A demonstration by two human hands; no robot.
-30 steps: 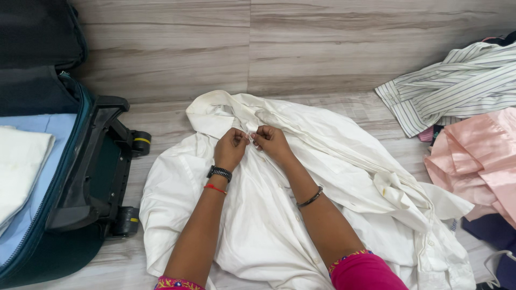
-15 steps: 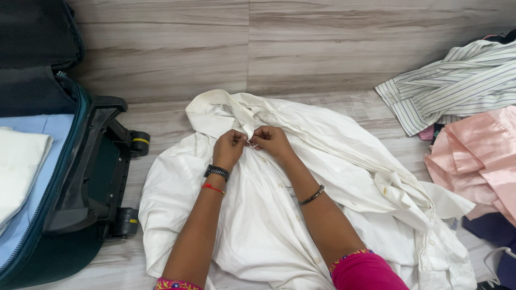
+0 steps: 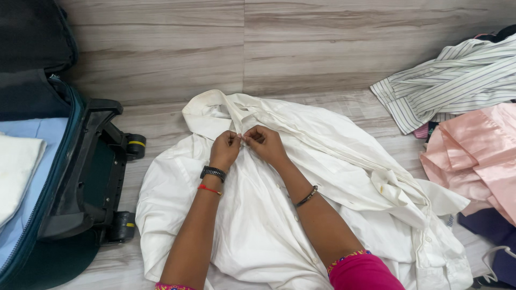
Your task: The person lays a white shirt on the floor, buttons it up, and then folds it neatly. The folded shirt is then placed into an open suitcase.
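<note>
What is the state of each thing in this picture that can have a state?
White shirt: spread on the floor, crumpled, both hands pinching its front near the collar.
Left hand: closed on the shirt front.
Right hand: closed on the shirt front.
Suitcase: open, lying flat.
Folded white cloth: lying in the suitcase.
Striped shirt: crumpled, unfolded.
Pink garment: crumpled, unfolded.

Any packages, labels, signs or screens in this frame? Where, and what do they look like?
None in view: no package, label, sign or screen.
What is there: a white shirt on the floor, pinched near the collar by the left hand and right hand; an open suitcase at left; a striped shirt and pink cloth at right.
</note>
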